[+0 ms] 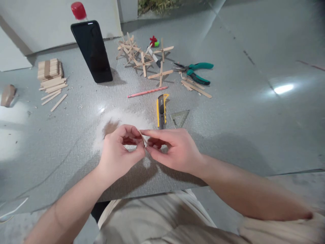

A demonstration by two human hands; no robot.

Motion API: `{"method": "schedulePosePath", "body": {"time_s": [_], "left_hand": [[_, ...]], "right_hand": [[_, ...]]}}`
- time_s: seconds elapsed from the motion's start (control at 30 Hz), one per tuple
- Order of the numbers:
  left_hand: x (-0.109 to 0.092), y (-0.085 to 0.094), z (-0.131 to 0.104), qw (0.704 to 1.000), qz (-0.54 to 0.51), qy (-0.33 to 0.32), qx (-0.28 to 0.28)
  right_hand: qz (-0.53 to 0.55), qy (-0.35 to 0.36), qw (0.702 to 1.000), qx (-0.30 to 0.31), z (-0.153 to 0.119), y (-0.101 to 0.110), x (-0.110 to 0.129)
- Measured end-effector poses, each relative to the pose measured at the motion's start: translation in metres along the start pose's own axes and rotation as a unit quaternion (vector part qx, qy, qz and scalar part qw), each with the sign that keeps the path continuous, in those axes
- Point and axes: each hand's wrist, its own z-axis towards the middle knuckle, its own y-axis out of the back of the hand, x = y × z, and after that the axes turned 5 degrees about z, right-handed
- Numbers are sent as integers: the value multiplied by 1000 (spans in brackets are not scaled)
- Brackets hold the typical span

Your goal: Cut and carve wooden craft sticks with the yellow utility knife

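Between my two hands is a small thin wooden piece (143,138), held upright and tilted at the fingertips. My left hand (123,147) pinches it from the left side with thumb and fingers. From the right, my right hand (175,149) grips the same piece between thumb and forefinger. Fingers hide most of it. Just beyond the hands lie a yellow utility knife (161,110) and a clear triangle ruler (180,118). Pale dust (124,117) and a brown patch (111,128) are on the table by my left hand.
A phone (92,51) leans on a red-capped bottle (78,11). Stick stacks (49,69) lie left. Crossed-stick pieces (130,47), a white tube (153,56), a pencil (147,92), green-handled pliers (199,73) and loose sticks (195,87) lie beyond the hands.
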Motion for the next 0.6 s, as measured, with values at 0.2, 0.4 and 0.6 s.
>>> {"method": "schedulePosePath", "body": {"time_s": [0.2,0.4,0.6], "left_hand": [[-2,8,4,1000,-2,6,-15],[0,11,5,1000,13,-15,-9],[28,55,37,970,130,-69,-192]], "right_hand": [[0,-13,1000,-24,3,5,-1],[108,-88,990,-4,4,6,0],[145,-112,983,7,1,6,0]]}}
